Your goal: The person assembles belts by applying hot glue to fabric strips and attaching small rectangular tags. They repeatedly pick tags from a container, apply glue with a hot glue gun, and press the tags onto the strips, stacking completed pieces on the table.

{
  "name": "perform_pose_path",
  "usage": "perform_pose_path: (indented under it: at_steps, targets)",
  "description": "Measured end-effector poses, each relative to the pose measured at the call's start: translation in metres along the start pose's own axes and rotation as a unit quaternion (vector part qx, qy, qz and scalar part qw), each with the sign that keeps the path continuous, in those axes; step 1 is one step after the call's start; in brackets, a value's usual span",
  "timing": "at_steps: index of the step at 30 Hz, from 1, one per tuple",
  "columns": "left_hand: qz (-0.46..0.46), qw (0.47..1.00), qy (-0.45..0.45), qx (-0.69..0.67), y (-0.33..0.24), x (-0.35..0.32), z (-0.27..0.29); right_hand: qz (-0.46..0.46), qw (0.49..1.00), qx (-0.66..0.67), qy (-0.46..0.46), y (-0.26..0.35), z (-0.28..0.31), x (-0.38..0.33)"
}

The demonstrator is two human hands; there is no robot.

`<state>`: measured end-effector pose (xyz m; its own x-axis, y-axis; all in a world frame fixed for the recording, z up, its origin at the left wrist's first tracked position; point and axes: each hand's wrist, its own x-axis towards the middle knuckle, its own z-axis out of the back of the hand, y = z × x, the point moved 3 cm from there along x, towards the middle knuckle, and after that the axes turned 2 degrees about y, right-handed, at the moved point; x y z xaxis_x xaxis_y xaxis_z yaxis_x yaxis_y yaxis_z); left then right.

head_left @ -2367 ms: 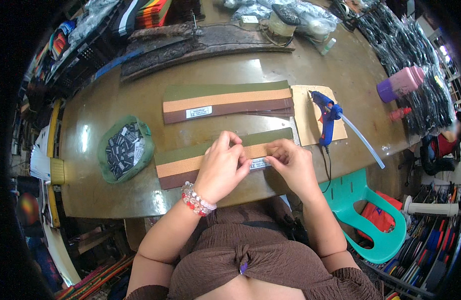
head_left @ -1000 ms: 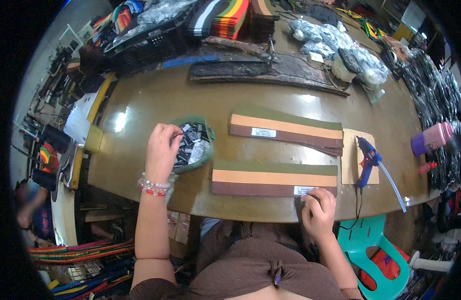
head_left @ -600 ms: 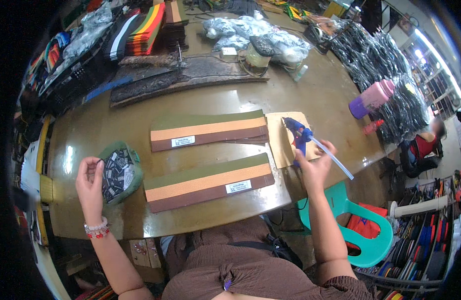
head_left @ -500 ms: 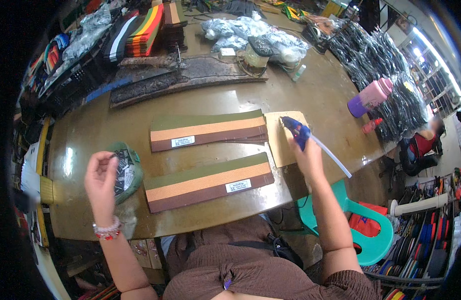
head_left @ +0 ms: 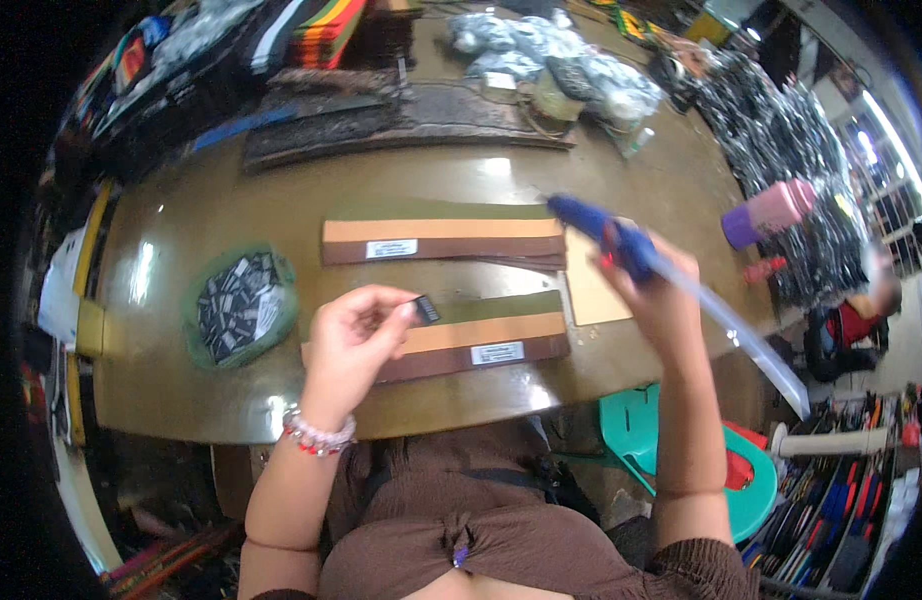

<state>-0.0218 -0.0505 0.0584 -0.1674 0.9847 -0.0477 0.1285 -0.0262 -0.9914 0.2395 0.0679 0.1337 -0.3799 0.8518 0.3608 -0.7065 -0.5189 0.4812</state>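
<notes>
Between thumb and fingers, my left hand (head_left: 353, 345) pinches a small black label (head_left: 426, 311) above the nearer striped fabric strip (head_left: 451, 345). That strip is green, tan and brown and bears a white label (head_left: 497, 353). Behind it lies a stack of like strips (head_left: 461, 232), the top one with a white label (head_left: 391, 248) at its left. My right hand (head_left: 653, 280) grips a blue glue gun (head_left: 606, 232), raised above the right end of the stack, a long clear glue stick (head_left: 741, 345) trailing from its back. A green bag-lined container (head_left: 243, 305) full of small black labels sits at the left.
A tan board (head_left: 596, 285) lies under the glue gun. Dark wooden planks (head_left: 411, 122) span the table's back, with plastic-wrapped bundles (head_left: 541, 50) beyond. A pink and purple bottle (head_left: 766, 215) stands at the right edge, near stacked black packages. A green chair (head_left: 636, 430) is below right.
My left hand has moved right from the container to the nearer strip, bringing a small black label. My right hand has lifted the glue gun off the board. The view has shifted slightly.
</notes>
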Motion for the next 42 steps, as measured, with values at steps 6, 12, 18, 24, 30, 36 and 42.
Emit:
perform_pose_path:
  at_steps: [6,12,18,24,30,36,42]
  targets:
    - [0.008,0.999,0.040,-0.005,0.002,0.010,-0.016,0.088,0.993,0.083,0.009,0.043,-0.020,-0.075]
    - [0.017,0.998,0.064,-0.008,0.001,0.009,-0.023,0.064,0.995,0.075,0.004,0.048,-0.026,-0.076]
    - [0.004,0.999,0.047,0.007,0.000,0.007,-0.023,0.043,0.997,0.047,0.041,0.048,-0.025,-0.077]
    - [0.013,0.999,0.048,-0.009,0.003,0.008,-0.020,-0.039,0.995,0.078,0.057,0.014,-0.025,-0.075]
    - [0.050,0.996,0.074,-0.023,0.008,0.005,-0.027,-0.215,0.948,0.089,-0.216,-0.093,-0.044,-0.041]
    - [0.082,0.987,0.111,-0.079,0.013,0.001,-0.034,-0.227,0.953,-0.141,-0.141,-0.108,-0.055,-0.054]
    - [0.140,0.962,0.179,-0.150,0.013,-0.013,-0.047,0.057,0.962,-0.039,-0.264,-0.023,-0.030,-0.090]
